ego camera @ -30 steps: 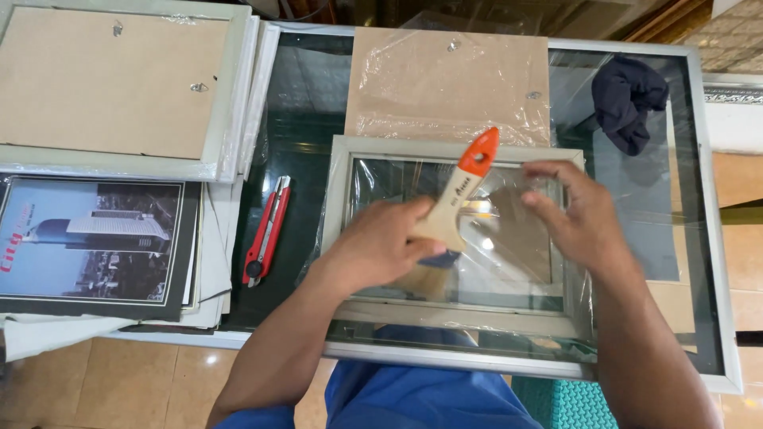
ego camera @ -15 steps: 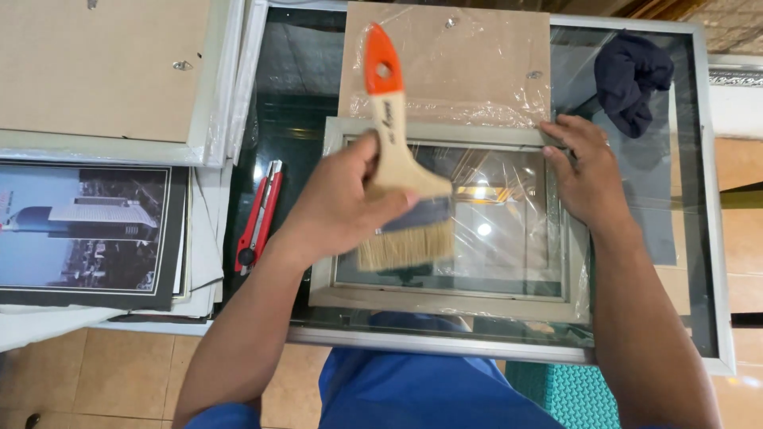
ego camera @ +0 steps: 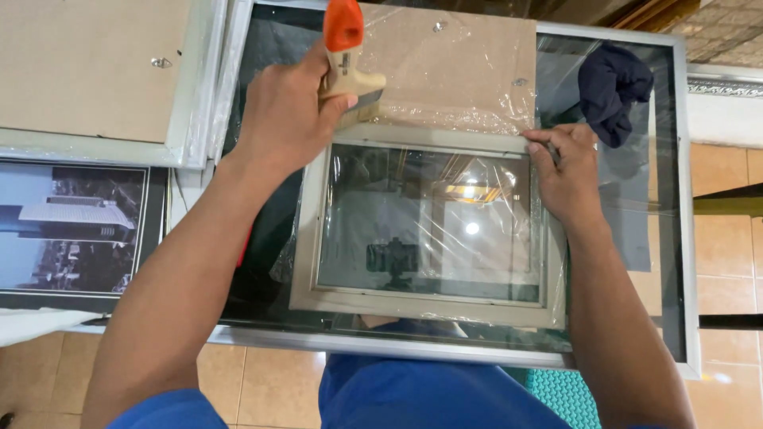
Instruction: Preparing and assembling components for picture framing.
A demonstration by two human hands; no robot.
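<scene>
We're dusting frame glass (ego camera: 429, 222): left hand (ego camera: 290, 111) clenched on brush (ego camera: 350, 56) at 11 o'clock; right hand (ego camera: 568, 171) fingers pressing frame's 2 o'clock corner. Next needs a steady hold.

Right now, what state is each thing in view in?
Left hand: closed around the brush handle.
Brush: held at the frame's top edge.
Right hand: pressing the frame's top right corner.
Picture frame: lying flat on the glass table, plastic film loose around it.
Dark cloth: crumpled on the table.
Backing board: flat, wrapped in film.
</scene>
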